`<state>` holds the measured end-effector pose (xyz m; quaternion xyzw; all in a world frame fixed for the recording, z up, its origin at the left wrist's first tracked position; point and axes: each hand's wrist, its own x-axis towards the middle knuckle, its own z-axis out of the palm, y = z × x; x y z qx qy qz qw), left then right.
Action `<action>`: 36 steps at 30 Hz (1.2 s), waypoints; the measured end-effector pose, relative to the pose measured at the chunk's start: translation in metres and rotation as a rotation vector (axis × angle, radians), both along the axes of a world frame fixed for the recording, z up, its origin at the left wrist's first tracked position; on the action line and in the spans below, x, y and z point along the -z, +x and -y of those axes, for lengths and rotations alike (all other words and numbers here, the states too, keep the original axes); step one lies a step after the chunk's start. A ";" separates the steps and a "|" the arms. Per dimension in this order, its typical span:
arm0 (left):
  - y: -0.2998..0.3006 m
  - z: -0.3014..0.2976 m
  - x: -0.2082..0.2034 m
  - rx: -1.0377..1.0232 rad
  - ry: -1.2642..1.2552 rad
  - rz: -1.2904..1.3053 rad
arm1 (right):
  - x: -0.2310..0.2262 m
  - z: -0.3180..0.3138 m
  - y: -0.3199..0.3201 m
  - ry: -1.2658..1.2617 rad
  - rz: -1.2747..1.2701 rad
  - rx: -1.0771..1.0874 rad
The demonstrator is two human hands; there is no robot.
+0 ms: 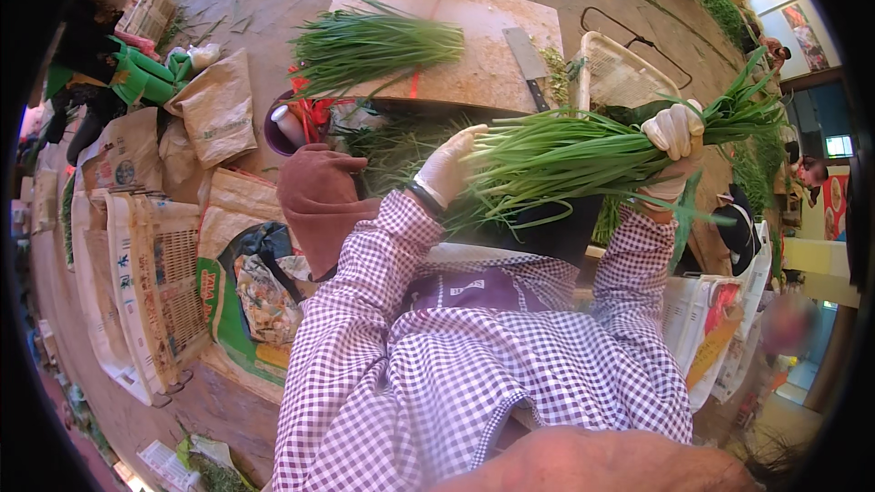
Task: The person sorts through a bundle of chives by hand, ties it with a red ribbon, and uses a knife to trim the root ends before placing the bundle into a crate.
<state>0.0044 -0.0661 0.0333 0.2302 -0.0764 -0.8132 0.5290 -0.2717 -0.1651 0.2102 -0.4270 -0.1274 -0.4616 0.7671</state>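
A large bunch of garlic chives (574, 157) is held level in front of my body, pale stalk ends to the left and leaf tips to the right. My right hand (674, 135), in a white glove, is wrapped round the leafy part. My left hand (448, 166), gloved too, has its fingers pressed together at the pale ends; the fingertips are partly lost among the stalks. Beyond the bunch, another pile of chives (383, 44) lies on a worn wooden board (492, 11). A cleaver (523, 53) with a dark handle rests on the board's right side.
A white plastic basket (629, 71) stands right of the board. To its left is a dark bucket (279, 132) with red plastic bags (317, 114). Sacks (223, 105) and white crates (155, 292) stand at left. Loose greens (387, 150) lie below the board.
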 end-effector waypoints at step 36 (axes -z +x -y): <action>0.180 -0.067 -0.078 -0.853 -0.273 0.014 | 0.004 -0.019 0.125 -0.410 -1.097 0.283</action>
